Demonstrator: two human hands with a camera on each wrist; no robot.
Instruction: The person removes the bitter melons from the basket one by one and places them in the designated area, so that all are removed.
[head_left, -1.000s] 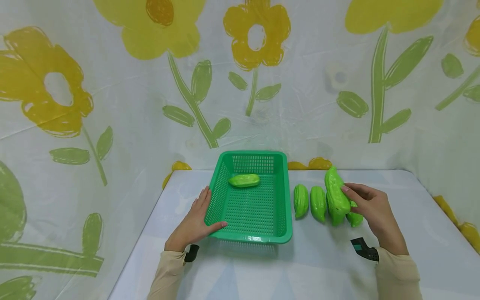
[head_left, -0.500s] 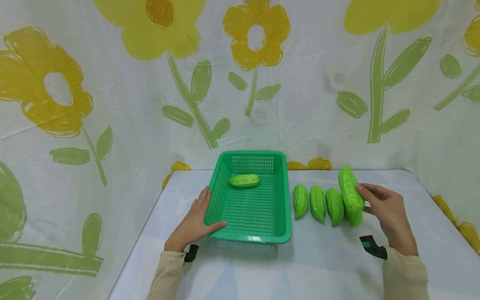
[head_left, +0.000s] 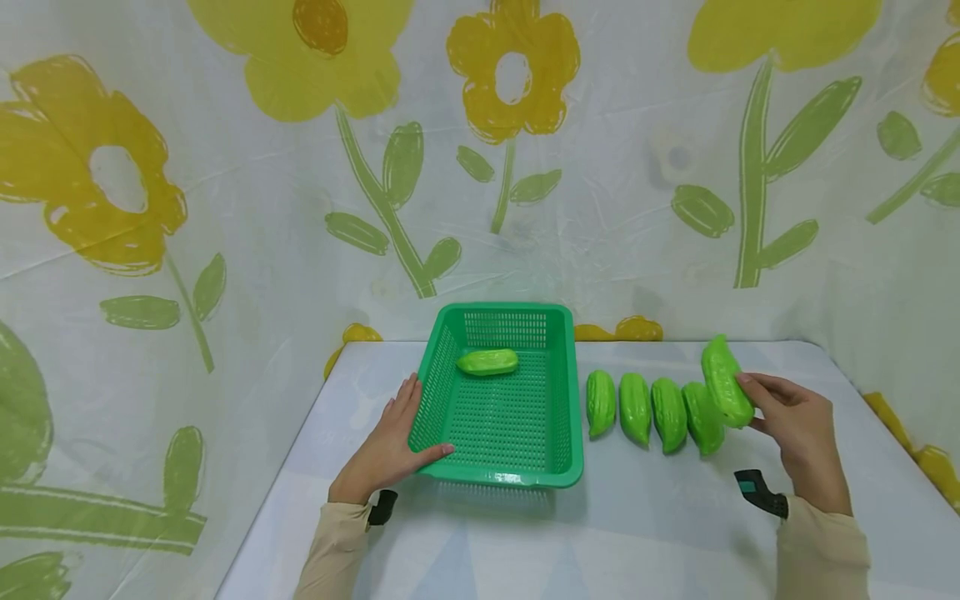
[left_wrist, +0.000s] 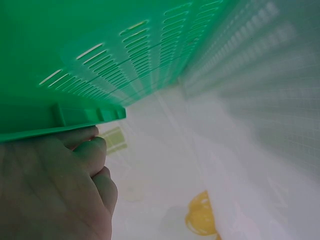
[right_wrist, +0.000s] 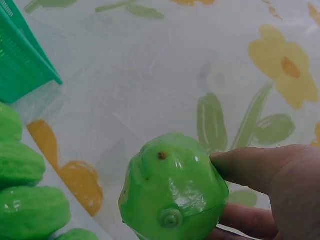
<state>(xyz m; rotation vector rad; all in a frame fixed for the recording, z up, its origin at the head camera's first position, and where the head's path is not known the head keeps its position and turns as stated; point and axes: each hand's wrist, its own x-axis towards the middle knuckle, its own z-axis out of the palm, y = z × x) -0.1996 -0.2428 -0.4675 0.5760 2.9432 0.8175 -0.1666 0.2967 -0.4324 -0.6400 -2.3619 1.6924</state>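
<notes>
A pale green, ridged bitter melon (head_left: 725, 385) is held up, tilted, between the thumb and fingers of my right hand (head_left: 798, 429). Its rounded end with a small knob faces the right wrist camera. Below and left of it, several similar bitter melons (head_left: 669, 415) lie in a row on the table, right of a green plastic basket (head_left: 510, 479). One more bitter melon (head_left: 488, 362) lies sideways inside, toward the back. My left hand (head_left: 386, 446) grips the basket's near left corner, thumb over the rim and fingers along the outside; its palm side (left_wrist: 55, 185) shows under the rim.
The white table (head_left: 600, 533) carries faint blue shapes. Behind and beside it hangs a white cloth (head_left: 600, 250) printed with yellow flowers. The basket's slotted wall (left_wrist: 130, 55) fills the upper left wrist view.
My right hand has moved to the right with the bitter melon, from above the row to past its right end, uncovering the melons beneath. My left hand and the basket have stayed still.
</notes>
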